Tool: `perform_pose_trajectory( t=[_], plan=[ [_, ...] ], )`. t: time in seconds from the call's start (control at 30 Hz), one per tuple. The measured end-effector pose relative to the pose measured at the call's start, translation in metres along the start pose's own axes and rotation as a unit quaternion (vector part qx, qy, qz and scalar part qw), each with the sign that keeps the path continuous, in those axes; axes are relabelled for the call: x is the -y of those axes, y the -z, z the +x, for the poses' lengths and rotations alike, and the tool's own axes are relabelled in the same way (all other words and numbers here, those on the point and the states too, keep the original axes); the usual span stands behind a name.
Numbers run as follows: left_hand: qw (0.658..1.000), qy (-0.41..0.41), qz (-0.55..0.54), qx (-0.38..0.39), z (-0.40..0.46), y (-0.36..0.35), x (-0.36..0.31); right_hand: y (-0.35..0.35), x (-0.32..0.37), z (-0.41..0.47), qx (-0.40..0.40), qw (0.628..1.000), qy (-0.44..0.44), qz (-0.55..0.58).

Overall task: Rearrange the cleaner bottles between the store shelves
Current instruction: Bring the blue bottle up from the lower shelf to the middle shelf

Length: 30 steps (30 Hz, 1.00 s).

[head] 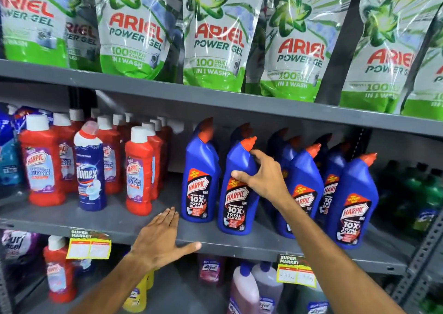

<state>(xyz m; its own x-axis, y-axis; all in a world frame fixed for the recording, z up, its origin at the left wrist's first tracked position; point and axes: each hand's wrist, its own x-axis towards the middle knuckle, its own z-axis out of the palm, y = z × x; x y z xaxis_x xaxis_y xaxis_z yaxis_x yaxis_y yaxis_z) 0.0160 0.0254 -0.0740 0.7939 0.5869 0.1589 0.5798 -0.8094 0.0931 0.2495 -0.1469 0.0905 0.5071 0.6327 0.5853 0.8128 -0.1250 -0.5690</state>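
The right hand (260,178) wraps thumb and fingers around the shoulder of a blue bottle (237,193) standing at the middle shelf (263,244) front edge, apparently to lift it, long axis upright, orange spout angled up-right, while the left hand (163,238), fingers spread, braces on that edge left of the bottle.

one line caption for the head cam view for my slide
Right hand grips a blue Harpic bottle on the middle shelf; left hand rests flat on its edge.
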Motion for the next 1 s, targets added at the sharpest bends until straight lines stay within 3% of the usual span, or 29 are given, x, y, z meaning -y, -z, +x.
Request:
perform_pose_trajectory(
  t=[0.2, 0.3, 0.47, 0.73, 1.0],
  plan=[
    [1.0, -0.004, 0.006, -0.002, 0.0, -0.001, 0.001, -0.016, -0.033, -0.027, -0.001, 0.989, -0.07, 0.128],
    [1.0, -0.006, 0.005, -0.005, 0.001, -0.002, 0.001, -0.037, -0.066, -0.061, 0.045, 0.969, -0.137, 0.202],
    [1.0, -0.007, 0.008, -0.012, 0.002, -0.004, 0.002, -0.06, -0.098, -0.086, 0.133, 0.964, -0.16, 0.164],
    [1.0, -0.008, 0.009, -0.018, 0.003, -0.008, 0.003, -0.066, -0.109, -0.079, 0.086, 0.971, -0.159, 0.158],
    [1.0, -0.005, 0.008, -0.007, 0.002, -0.004, 0.002, -0.062, -0.113, -0.071, 0.115, 0.965, -0.168, 0.163]
  ],
)
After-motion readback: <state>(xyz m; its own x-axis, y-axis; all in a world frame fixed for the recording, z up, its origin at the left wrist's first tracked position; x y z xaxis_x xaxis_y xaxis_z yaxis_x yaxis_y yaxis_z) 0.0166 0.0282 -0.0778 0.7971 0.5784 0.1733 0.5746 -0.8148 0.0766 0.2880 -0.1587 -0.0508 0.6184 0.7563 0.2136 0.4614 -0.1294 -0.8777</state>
